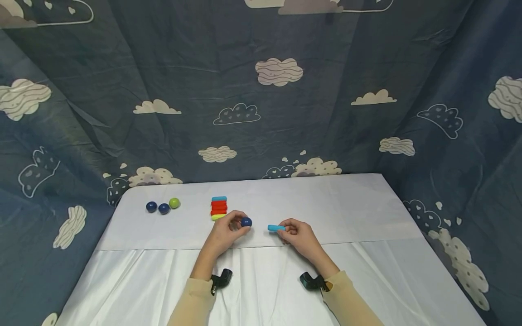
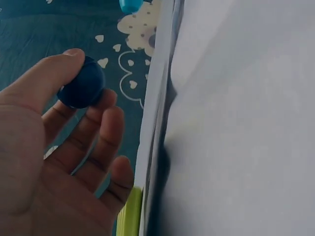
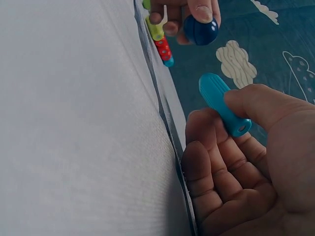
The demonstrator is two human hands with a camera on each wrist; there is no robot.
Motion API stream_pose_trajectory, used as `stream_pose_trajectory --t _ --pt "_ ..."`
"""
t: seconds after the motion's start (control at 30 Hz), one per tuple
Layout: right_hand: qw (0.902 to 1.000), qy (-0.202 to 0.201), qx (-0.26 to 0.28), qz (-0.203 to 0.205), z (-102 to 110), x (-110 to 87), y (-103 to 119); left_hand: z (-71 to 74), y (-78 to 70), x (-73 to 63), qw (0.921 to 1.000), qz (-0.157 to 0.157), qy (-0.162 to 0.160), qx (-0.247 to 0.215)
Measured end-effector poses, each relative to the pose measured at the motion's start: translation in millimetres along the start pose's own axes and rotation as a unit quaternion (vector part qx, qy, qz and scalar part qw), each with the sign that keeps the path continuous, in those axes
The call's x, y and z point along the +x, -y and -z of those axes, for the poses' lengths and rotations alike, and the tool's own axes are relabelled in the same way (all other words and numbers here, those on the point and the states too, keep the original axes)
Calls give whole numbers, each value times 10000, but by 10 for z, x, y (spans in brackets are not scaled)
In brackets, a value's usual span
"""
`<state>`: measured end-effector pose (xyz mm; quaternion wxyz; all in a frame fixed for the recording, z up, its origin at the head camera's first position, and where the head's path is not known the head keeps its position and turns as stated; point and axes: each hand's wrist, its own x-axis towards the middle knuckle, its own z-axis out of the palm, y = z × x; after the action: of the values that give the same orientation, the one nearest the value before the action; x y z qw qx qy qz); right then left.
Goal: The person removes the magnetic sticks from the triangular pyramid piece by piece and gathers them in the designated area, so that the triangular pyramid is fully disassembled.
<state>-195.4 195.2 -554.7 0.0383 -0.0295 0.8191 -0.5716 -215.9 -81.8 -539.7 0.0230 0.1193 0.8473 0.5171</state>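
Note:
My left hand [image 1: 224, 233] pinches a dark blue ball [image 2: 82, 84] between thumb and fingertips, near the middle of the table. In the right wrist view the same ball shows beyond my right hand. That right hand [image 1: 301, 235] grips a light blue ribbed stick [image 3: 219, 101] between thumb and fingers, its rounded tip pointing toward the ball. A small hole marks the stick's near end. A gap of table separates ball and stick in the head view. Just behind my left hand lies a row of short sticks: light blue [image 1: 219, 198], red [image 1: 219, 205] and yellow-green [image 1: 218, 217].
At the back left of the white-covered table [image 1: 326, 203] sit two dark blue balls [image 1: 164, 208] and a green ball [image 1: 174, 203]. A dark blue curtain [image 1: 183, 59] with cloud prints hangs behind and beside the table. Black wrist cameras [image 1: 221, 279] sit by both sleeves.

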Motion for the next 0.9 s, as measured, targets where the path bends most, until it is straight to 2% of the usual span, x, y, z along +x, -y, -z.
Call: stream_pose_trajectory --t 0.2,0.4,0.57,0.77,0.9 --pt "10000 -16 -46 7 -10 0 -6 154 -34 -2 9994 -99 -332 54" --pt "10000 -20 -86 6 -6 -6 -3 367 -74 -5 9974 -170 -678 151" --pt "9999 -26 -122 -26 -1 0 3 577 -49 -19 9934 -98 -1134 104" --pt "9999 -61 -127 4 -11 2 -2 845 34 -74 9841 219 -1755 181" --pt "9999 -5 -88 50 -8 0 -5 1002 76 -129 9718 408 -2311 228"
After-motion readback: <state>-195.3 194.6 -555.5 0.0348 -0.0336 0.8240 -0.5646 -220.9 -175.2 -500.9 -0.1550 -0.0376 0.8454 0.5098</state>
